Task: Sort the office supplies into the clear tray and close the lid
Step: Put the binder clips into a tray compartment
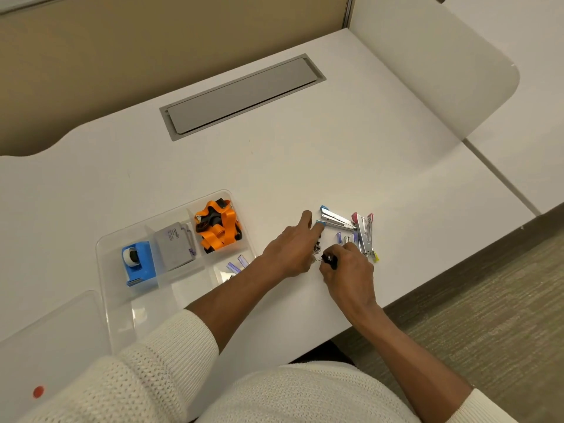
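Note:
The clear tray (105,248) lies on the white desk at the left. It holds a blue tape dispenser (139,264), a grey box (174,247), orange lanyards (219,228) and small purple staple packs (236,265). To its right lies a heap of small staplers (351,228) with blue, pink and purple ends. My left hand (291,248) rests beside that heap, fingers curled over small binder clips. Right beside it, my right hand (348,270) pinches a black binder clip (330,259). The clear lid (52,334) with a red dot lies at the lower left.
A grey cable hatch (244,96) is set into the desk at the back. The desk's front edge runs just right of the staplers, with carpet (473,315) below. A beige partition stands behind the desk.

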{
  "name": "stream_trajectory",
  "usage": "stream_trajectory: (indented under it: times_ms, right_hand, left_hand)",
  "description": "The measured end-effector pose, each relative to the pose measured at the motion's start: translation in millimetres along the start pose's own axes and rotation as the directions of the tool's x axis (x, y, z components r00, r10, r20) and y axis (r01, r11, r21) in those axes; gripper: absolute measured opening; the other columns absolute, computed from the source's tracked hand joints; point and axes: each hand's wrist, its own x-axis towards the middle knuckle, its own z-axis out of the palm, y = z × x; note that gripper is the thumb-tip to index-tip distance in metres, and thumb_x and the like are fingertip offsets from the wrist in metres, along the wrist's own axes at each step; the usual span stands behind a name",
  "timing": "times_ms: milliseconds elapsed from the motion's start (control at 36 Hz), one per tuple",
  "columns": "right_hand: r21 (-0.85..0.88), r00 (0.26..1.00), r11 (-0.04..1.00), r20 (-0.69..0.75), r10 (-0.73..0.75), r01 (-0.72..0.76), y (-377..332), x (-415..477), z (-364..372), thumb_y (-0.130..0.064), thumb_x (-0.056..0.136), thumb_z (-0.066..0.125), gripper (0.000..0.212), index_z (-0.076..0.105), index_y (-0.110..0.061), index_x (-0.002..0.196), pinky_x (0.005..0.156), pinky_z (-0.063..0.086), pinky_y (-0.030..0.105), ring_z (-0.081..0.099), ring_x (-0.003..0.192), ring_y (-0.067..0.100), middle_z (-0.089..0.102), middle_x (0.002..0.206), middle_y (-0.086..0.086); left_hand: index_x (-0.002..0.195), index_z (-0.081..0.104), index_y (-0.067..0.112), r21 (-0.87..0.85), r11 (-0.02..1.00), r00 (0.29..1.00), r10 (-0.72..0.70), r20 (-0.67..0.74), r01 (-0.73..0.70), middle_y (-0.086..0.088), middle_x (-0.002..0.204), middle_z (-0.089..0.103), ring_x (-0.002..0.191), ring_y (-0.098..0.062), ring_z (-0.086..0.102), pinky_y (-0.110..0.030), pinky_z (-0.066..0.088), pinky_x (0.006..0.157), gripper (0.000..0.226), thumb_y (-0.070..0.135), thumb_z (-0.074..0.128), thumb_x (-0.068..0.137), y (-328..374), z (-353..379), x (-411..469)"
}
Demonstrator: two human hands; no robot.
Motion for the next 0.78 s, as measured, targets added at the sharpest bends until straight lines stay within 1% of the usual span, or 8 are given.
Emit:
stream_trajectory:
  times_ms: [83, 167, 278, 333, 417, 528, 667, 778]
  right_hand:
    - [-0.015, 1.0, 1.0, -0.002, 0.011, -0.011, -2, 3, 0, -0.014, 0.084, 0.076, 0.012, 0.076, -0.015, 0.097, 0.062, 0.044, 0.027, 0.062, 0.074, 0.023, 0.065, 0.094, 0.005]
    - [-0.028, 1.0, 0.999, 0.003, 0.015, -0.015, -3, 5, -1, -0.015, 0.085, 0.076, 0.012, 0.075, -0.015, 0.097, 0.063, 0.04, 0.025, 0.059, 0.074, 0.02, 0.065, 0.095, 0.005]
    - [-0.058, 1.0, 0.998, 0.016, 0.013, -0.012, -3, 8, 1, -0.015, 0.085, 0.076, 0.011, 0.074, -0.016, 0.096, 0.063, 0.05, 0.03, 0.064, 0.076, 0.026, 0.063, 0.095, 0.005]
    - [-0.066, 1.0, 0.998, 0.026, 0.016, -0.014, -6, 10, 1, -0.015, 0.083, 0.075, 0.011, 0.073, -0.018, 0.094, 0.062, 0.051, 0.033, 0.063, 0.076, 0.028, 0.06, 0.094, 0.004]
    - [-0.059, 0.999, 0.998, 0.042, 0.009, -0.007, -10, 12, 1, -0.014, 0.082, 0.074, 0.01, 0.071, -0.018, 0.091, 0.06, 0.044, 0.03, 0.061, 0.075, 0.027, 0.057, 0.091, 0.003]
    - [-0.03, 0.998, 1.0, 0.056, 0.009, -0.007, -11, 15, -1, -0.014, 0.082, 0.071, 0.009, 0.071, -0.02, 0.09, 0.061, 0.04, 0.029, 0.06, 0.077, 0.023, 0.058, 0.09, 0.002]
    - [0.038, 0.999, 0.999, 0.047, 0.012, -0.014, -11, 16, -3, -0.015, 0.083, 0.075, 0.01, 0.076, -0.021, 0.091, 0.066, 0.051, 0.03, 0.064, 0.076, 0.02, 0.064, 0.089, 0.002]
    - [0.12, 0.997, 0.991, 0.053, 0.048, -0.054, -10, 16, -9, -0.016, 0.085, 0.078, 0.01, 0.078, -0.021, 0.092, 0.068, 0.061, 0.037, 0.069, 0.061, 0.011, 0.066, 0.089, 0.001]
  left_hand:
    - [0.128, 0.05, 0.018, 0.032, 0.999, 0.999, 0.028, 0.02, -0.029, -0.006, 0.126, 0.036, 0.07, -0.028, 0.048, -0.036, 0.041, 0.053, 0.05, 0.023, 0.077, 0.087, 0, -1, 2]
    - [0.113, 0.053, 0.018, 0.023, 0.998, 0.998, 0.051, 0.034, -0.052, -0.006, 0.121, 0.04, 0.07, -0.029, 0.049, -0.035, 0.038, 0.05, 0.031, 0.022, 0.073, 0.09, 0, -3, 1]
    - [0.108, 0.049, 0.017, 0.033, 0.995, 0.996, 0.089, 0.022, -0.09, -0.007, 0.118, 0.043, 0.067, -0.029, 0.049, -0.033, 0.031, 0.047, 0.025, 0.02, 0.069, 0.093, 0, -2, 2]
    - [0.107, 0.05, 0.016, 0.008, 0.996, 0.996, 0.089, 0.015, -0.089, -0.006, 0.115, 0.045, 0.069, -0.031, 0.052, -0.036, 0.038, 0.05, 0.025, 0.019, 0.069, 0.091, 1, -2, 2]
    - [0.102, 0.053, 0.015, -0.06, 0.997, 0.999, 0.048, -0.001, -0.048, -0.005, 0.106, 0.05, 0.073, -0.032, 0.054, -0.042, 0.051, 0.06, 0.026, 0.021, 0.073, 0.086, 2, -5, 0]
    - [0.096, 0.054, 0.016, -0.105, 0.994, 1.0, -0.004, -0.008, 0.003, -0.005, 0.1, 0.053, 0.074, -0.028, 0.053, -0.042, 0.051, 0.066, 0.022, 0.013, 0.072, 0.084, 1, -5, -2]
    - [0.097, 0.058, 0.015, -0.175, 0.982, 0.996, -0.079, -0.036, 0.072, -0.003, 0.098, 0.056, 0.082, -0.026, 0.055, -0.038, 0.051, 0.072, 0.024, 0.01, 0.075, 0.081, 0, -3, -5]
    - [0.101, 0.061, 0.017, -0.28, 0.946, 0.981, -0.185, -0.053, 0.164, -0.002, 0.102, 0.061, 0.089, -0.023, 0.057, -0.038, 0.056, 0.081, 0.026, 0.014, 0.078, 0.081, -4, -8, -11]
